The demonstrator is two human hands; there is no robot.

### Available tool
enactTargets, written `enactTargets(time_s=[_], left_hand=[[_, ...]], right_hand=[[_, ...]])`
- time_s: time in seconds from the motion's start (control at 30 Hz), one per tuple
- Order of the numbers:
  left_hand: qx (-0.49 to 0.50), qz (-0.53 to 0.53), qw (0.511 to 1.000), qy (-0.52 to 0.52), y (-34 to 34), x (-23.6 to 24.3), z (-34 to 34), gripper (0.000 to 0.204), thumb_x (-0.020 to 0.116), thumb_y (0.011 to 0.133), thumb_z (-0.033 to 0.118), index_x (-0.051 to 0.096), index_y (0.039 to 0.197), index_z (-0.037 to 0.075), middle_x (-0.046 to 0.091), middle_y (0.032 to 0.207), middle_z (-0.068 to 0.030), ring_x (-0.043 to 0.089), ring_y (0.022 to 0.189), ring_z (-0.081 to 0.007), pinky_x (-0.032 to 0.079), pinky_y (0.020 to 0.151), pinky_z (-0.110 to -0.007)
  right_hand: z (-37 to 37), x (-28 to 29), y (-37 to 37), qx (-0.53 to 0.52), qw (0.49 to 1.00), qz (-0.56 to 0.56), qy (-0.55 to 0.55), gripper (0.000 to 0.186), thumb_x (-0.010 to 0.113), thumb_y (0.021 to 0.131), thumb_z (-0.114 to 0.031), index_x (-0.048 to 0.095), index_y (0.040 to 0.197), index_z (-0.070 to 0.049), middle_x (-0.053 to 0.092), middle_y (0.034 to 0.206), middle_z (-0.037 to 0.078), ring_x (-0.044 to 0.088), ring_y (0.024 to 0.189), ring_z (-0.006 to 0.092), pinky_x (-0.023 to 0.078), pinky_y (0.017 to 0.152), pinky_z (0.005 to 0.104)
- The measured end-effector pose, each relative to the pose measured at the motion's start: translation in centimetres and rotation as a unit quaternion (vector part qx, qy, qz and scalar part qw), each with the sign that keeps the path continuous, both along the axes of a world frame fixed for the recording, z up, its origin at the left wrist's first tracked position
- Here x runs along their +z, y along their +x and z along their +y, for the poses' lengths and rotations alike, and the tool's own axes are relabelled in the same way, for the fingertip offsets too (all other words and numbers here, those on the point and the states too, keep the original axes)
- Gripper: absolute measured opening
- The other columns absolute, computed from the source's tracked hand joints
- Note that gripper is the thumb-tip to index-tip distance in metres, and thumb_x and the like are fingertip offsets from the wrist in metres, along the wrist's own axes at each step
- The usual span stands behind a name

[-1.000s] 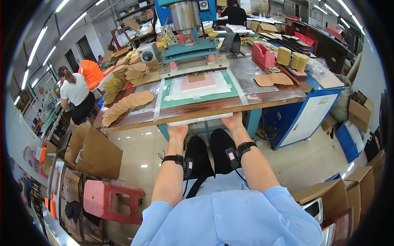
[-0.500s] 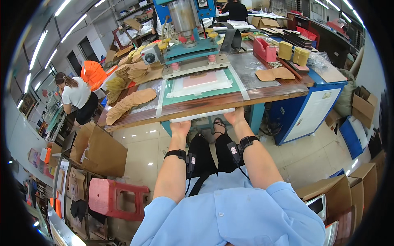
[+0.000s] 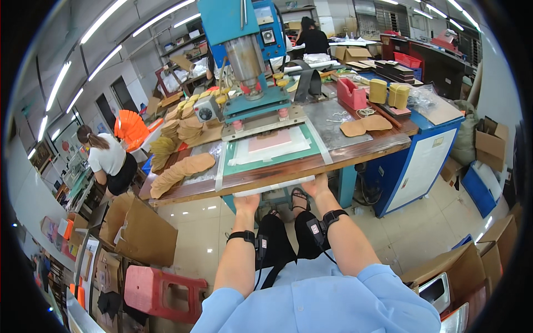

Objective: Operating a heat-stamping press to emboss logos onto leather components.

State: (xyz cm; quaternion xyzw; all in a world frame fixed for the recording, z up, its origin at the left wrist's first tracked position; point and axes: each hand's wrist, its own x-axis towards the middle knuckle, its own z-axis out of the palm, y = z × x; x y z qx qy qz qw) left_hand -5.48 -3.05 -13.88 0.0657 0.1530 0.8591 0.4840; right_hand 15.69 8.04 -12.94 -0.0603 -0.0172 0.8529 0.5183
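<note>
My left hand (image 3: 246, 203) and my right hand (image 3: 316, 186) are palm up at a white bar (image 3: 276, 185) under the front edge of the wooden table (image 3: 294, 171), holding it at either end, fingertips partly hidden. Above them on the tabletop lie a green mat (image 3: 234, 155), white sheets and a pink sheet (image 3: 269, 144), partly beneath the plate (image 3: 262, 127) of a blue press machine (image 3: 252, 102). Tan cut pieces (image 3: 180, 170) lie fanned at the left; two more (image 3: 355, 127) lie at the right.
A blue cabinet (image 3: 416, 161) and cardboard boxes are at the right. A red stool (image 3: 144, 288) and a large carton (image 3: 147, 230) are at lower left. A pink dispenser (image 3: 351, 93) sits on the table. Co-workers (image 3: 108, 158) (image 3: 310, 39) work farther away.
The view has tilted up, so the table and machine sit lower in the picture. Both hands remain at the white bar. My sandalled feet have come into sight below it.
</note>
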Motion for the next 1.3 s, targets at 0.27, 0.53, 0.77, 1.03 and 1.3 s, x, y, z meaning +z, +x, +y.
enactTargets(time_s=[0.27, 0.53, 0.77, 1.03, 1.3], left_hand=[[-0.015, -0.005, 1.0, 0.015, -1.1, -1.4, 0.4, 0.043, 0.028, 0.098, 0.032, 0.042, 0.132, 0.009, 0.044, 0.137, -0.0101, 0.041, 0.126, -0.0287, 0.034, 0.105, -0.049], [-0.018, 0.028, 0.999, 0.005, -0.4, -0.4, -0.2, 0.042, 0.026, 0.098, 0.03, 0.045, 0.128, 0.009, 0.048, 0.132, -0.0083, 0.046, 0.122, -0.027, 0.039, 0.102, -0.045], [-0.02, -0.009, 1.0, 0.009, 0.2, 0.3, -0.5, 0.041, 0.026, 0.098, 0.03, 0.046, 0.127, 0.009, 0.049, 0.131, -0.0092, 0.046, 0.121, -0.0272, 0.039, 0.101, -0.045], [-0.028, -0.024, 0.999, 0.017, -0.3, -0.4, 0.0, 0.041, 0.025, 0.099, 0.029, 0.045, 0.128, 0.008, 0.049, 0.131, -0.0093, 0.046, 0.122, -0.0267, 0.039, 0.101, -0.044], [-0.044, -0.012, 0.998, 0.044, -1.8, -2.1, 0.3, 0.043, 0.023, 0.098, 0.03, 0.045, 0.129, 0.009, 0.047, 0.134, -0.0083, 0.044, 0.124, -0.0255, 0.037, 0.102, -0.043]], right_hand=[[-0.5, 0.5, 0.2, -0.005, 1.0, 0.001, -0.009, 0.042, 0.035, 0.097, -0.033, 0.043, 0.129, -0.007, 0.046, 0.132, 0.008, 0.046, 0.12, 0.0259, 0.037, 0.103, 0.0413], [-0.4, 0.3, 0.1, 0.006, 1.0, -0.018, -0.015, 0.044, 0.033, 0.096, -0.033, 0.043, 0.13, -0.006, 0.044, 0.134, 0.008, 0.045, 0.121, 0.0266, 0.035, 0.103, 0.0448], [-0.7, 0.9, 0.2, -0.008, 0.999, -0.035, -0.04, 0.036, 0.033, 0.095, -0.024, 0.05, 0.122, -0.008, 0.052, 0.125, 0.009, 0.049, 0.116, 0.0272, 0.036, 0.101, 0.0469], [-0.3, 0.2, 0.3, -0.005, 1.0, -0.019, -0.012, 0.043, 0.033, 0.097, -0.033, 0.042, 0.13, -0.007, 0.047, 0.133, 0.007, 0.047, 0.119, 0.0263, 0.038, 0.101, 0.042], [-1.0, 1.1, 0.2, -0.003, 0.999, -0.029, -0.022, 0.042, 0.03, 0.097, -0.03, 0.042, 0.129, -0.007, 0.045, 0.133, 0.009, 0.046, 0.12, 0.0272, 0.037, 0.102, 0.0435]])
